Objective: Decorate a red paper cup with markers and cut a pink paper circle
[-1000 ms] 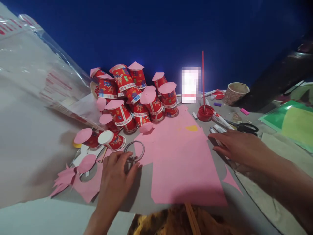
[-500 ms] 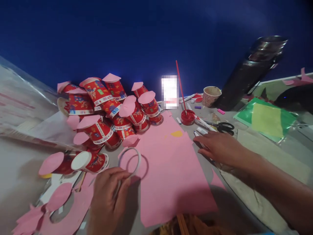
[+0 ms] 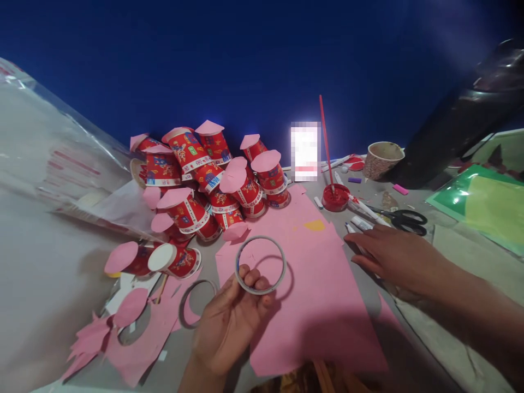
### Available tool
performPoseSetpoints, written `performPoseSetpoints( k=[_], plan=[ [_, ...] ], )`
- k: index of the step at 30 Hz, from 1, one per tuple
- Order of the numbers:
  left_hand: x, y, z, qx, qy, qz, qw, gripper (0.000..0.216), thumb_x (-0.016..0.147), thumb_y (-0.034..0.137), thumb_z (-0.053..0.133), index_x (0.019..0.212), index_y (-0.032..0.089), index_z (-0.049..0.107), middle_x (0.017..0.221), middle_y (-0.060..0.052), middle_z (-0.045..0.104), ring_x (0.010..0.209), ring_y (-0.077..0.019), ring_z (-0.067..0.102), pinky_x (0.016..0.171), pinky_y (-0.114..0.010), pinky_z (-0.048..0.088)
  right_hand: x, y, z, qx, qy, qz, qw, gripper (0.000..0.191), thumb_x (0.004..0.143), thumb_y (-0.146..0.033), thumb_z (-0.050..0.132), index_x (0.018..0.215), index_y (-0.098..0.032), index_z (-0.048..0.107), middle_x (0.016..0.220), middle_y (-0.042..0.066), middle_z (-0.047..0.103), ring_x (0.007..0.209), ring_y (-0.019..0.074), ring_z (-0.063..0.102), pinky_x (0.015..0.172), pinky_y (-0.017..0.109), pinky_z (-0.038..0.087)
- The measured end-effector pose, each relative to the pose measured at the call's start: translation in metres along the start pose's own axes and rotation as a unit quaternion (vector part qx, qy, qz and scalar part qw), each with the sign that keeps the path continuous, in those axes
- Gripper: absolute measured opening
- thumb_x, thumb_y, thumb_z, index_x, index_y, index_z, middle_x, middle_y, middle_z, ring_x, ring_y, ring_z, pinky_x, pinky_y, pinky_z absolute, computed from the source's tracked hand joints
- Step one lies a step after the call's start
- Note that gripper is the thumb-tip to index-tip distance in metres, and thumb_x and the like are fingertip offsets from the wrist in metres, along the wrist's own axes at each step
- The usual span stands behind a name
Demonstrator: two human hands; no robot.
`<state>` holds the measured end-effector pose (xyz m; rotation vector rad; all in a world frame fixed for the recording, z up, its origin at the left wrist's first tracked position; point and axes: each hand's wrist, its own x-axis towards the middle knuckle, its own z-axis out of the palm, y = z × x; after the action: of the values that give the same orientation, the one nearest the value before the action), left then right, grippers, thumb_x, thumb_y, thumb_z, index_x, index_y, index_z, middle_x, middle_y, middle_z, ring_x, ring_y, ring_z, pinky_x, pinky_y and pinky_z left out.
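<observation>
One big pink sheet (image 3: 319,295) lies in the middle. There are two rings: one thin ring (image 3: 260,238) over the sheet and a second ring (image 3: 180,305) just off its left edge. Behind it are roughly fifteen red cups (image 3: 186,210), heaped too tightly to count surely. To its right are one pair of scissors (image 3: 399,215) and one brown cup (image 3: 382,158).

The left grip (image 3: 233,322) is coming up from the bottom edge on a short, bare left forearm (image 3: 198,376). Its fingers (image 3: 254,279) are curling over toward the thumb and pinching closed. The right grip (image 3: 393,254) is lying palm down and flat, with fingers (image 3: 362,240) stretching out loosely and pointing left. The right forearm (image 3: 470,297) is slanting in from the lower right corner. The two grips are sitting well apart.
</observation>
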<state>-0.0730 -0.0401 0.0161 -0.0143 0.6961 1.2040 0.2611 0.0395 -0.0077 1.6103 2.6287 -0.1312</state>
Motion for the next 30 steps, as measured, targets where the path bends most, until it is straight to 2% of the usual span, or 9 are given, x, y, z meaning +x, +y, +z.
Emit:
performPoseSetpoints(
  k=[5,9,11,15,17,19,22,27,30],
  plan=[
    [0.002,-0.008,0.007,-0.005,-0.009,-0.011,1.000,0.020,0.083,0.013,0.084,0.090,0.017,0.066,0.084,0.001,0.058,0.075,-0.0113,0.062,0.070,-0.026,0.056,-0.001,0.003,0.004,-0.013,0.008,-0.012,1.000,0.023,0.098,-0.032,0.064,0.119,-0.027,0.072,0.094,0.007,0.077,0.093,0.0316,0.074,0.067,0.035,0.049],
    [-0.012,-0.011,0.008,0.271,-0.013,0.133,0.953,0.017,0.093,0.030,0.076,0.086,0.019,0.065,0.082,-0.001,0.059,0.075,-0.0157,0.058,0.068,-0.029,0.050,-0.002,0.007,0.006,-0.001,0.004,-0.003,1.000,0.023,0.099,-0.034,0.061,0.118,-0.029,0.073,0.093,0.008,0.077,0.093,0.0323,0.074,0.065,0.035,0.049],
    [-0.020,-0.009,0.004,0.522,-0.022,0.251,0.815,0.015,0.100,0.029,0.065,0.087,0.021,0.066,0.083,-0.002,0.062,0.077,-0.0181,0.058,0.072,-0.032,0.047,-0.003,0.009,0.008,0.008,0.002,-0.002,1.000,0.025,0.100,-0.036,0.057,0.119,-0.030,0.072,0.098,0.009,0.078,0.096,0.0338,0.074,0.066,0.037,0.050],
    [-0.026,0.006,-0.011,0.795,-0.015,0.422,0.435,0.013,0.103,0.015,0.054,0.096,0.021,0.064,0.089,-0.004,0.068,0.082,-0.0209,0.059,0.075,-0.035,0.043,-0.003,0.012,0.011,0.015,-0.001,-0.006,1.000,0.029,0.101,-0.040,0.052,0.121,-0.031,0.072,0.106,0.011,0.079,0.099,0.0365,0.075,0.067,0.041,0.052],
    [-0.024,0.020,-0.019,0.827,0.013,0.457,0.326,0.015,0.104,0.014,0.052,0.096,0.020,0.062,0.087,-0.005,0.070,0.082,-0.0226,0.060,0.076,-0.037,0.043,-0.003,0.013,0.012,0.007,0.002,-0.004,1.000,0.031,0.100,-0.041,0.053,0.122,-0.030,0.072,0.105,0.011,0.079,0.097,0.0372,0.075,0.066,0.041,0.052],
    [-0.022,0.035,-0.025,0.841,0.033,0.461,0.281,0.016,0.104,0.013,0.050,0.096,0.020,0.063,0.088,-0.006,0.071,0.084,-0.0240,0.061,0.076,-0.038,0.043,-0.002,0.013,0.011,-0.002,-0.001,0.001,1.000,0.032,0.099,-0.042,0.053,0.122,-0.031,0.072,0.104,0.011,0.079,0.097,0.0370,0.075,0.065,0.040,0.052],
    [-0.028,0.052,-0.026,0.837,0.040,0.440,0.323,0.015,0.101,0.019,0.055,0.092,0.021,0.067,0.089,-0.005,0.073,0.085,-0.0240,0.063,0.079,-0.038,0.045,-0.001,0.012,0.008,-0.007,-0.018,0.012,1.000,0.030,0.098,-0.044,0.054,0.118,-0.031,0.073,0.105,0.010,0.079,0.099,0.0360,0.075,0.065,0.038,0.051],
    [-0.050,0.059,-0.023,0.620,0.121,0.326,0.703,0.019,0.095,0.039,0.069,0.088,0.021,0.071,0.080,-0.002,0.070,0.072,-0.0175,0.063,0.067,-0.029,0.049,-0.001,0.009,0.002,0.005,-0.036,0.010,0.999,0.032,0.100,-0.042,0.051,0.119,-0.029,0.073,0.105,0.012,0.078,0.098,0.0351,0.075,0.067,0.039,0.050],
    [-0.058,0.060,-0.028,0.520,0.156,0.309,0.781,0.025,0.087,0.044,0.079,0.085,0.020,0.072,0.080,-0.003,0.071,0.074,-0.0173,0.065,0.069,-0.027,0.052,-0.002,0.010,0.003,0.010,-0.034,0.012,0.999,0.031,0.101,-0.042,0.052,0.119,-0.030,0.073,0.102,0.012,0.077,0.095,0.0351,0.074,0.067,0.040,0.050]
  ],
)
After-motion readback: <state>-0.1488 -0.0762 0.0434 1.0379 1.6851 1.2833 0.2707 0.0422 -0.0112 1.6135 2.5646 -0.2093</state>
